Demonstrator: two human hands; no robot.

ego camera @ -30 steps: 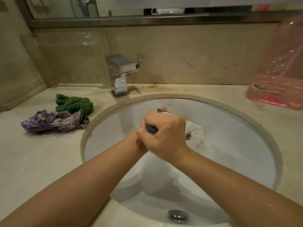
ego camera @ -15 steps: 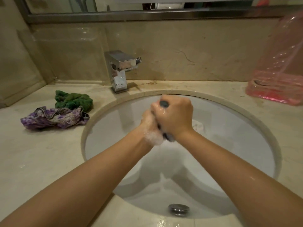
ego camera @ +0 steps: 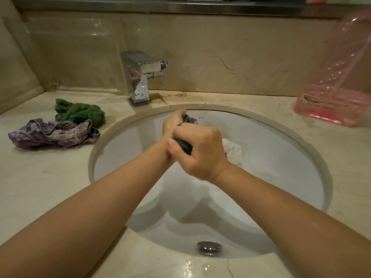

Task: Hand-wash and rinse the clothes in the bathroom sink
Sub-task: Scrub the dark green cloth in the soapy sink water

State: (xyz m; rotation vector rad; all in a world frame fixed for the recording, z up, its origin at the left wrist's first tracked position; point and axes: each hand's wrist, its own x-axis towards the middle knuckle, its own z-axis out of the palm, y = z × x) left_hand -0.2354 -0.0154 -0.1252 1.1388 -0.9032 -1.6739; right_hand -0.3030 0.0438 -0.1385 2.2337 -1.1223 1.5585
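Hands, left hand [ego camera: 172, 123] and right hand [ego camera: 200, 153], grip dark garment [ego camera: 185, 146] over sink [ego camera: 281, 177].

The dark garment [ego camera: 185, 146] shows only as a bunched end by the right hand [ego camera: 202, 151] and a blurred tip past the left hand [ego camera: 172, 122]; the rest is hidden between the hands, so its kind cannot be told. The left hand's palm and most fingers lie behind the right hand, and the white cloth [ego camera: 232, 150] in the sink [ego camera: 281, 177] is partly covered by the right wrist, its small dark mark too small to read. The pink plastic container [ego camera: 339, 85] is cut off by the right edge, and the mirror frame [ego camera: 180, 4] by the top edge.
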